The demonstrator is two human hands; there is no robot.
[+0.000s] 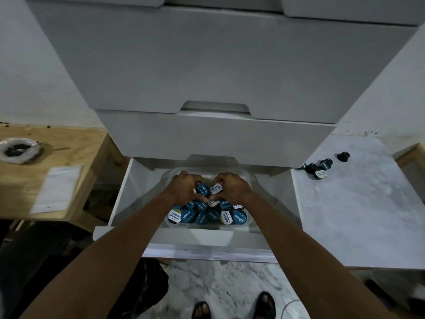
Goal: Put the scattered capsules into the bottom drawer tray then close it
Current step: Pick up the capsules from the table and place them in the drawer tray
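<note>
The bottom drawer (pixel 128 192) of a white drawer unit stands pulled open. Inside it sits a clear plastic tray (pixel 247 180) holding several blue and white coffee capsules (pixel 208 215). Both my hands are inside the tray over the pile. My left hand (pixel 184 189) is closed around a blue capsule (pixel 203 189). My right hand (pixel 232 187) grips a white-lidded capsule (pixel 216 188). A few more capsules (pixel 318 169) lie scattered on the white surface to the right of the drawers, with one (pixel 343 155) apart from the rest.
Two shut drawers (pixel 216 134) overhang the open one. A wooden table (pixel 76 143) at left carries a white bowl (pixel 19 150) of dark stuff and a clear plastic bag (pixel 57 188). My sandalled feet (pixel 234 307) stand on the marble floor beside a black bag (pixel 147 286).
</note>
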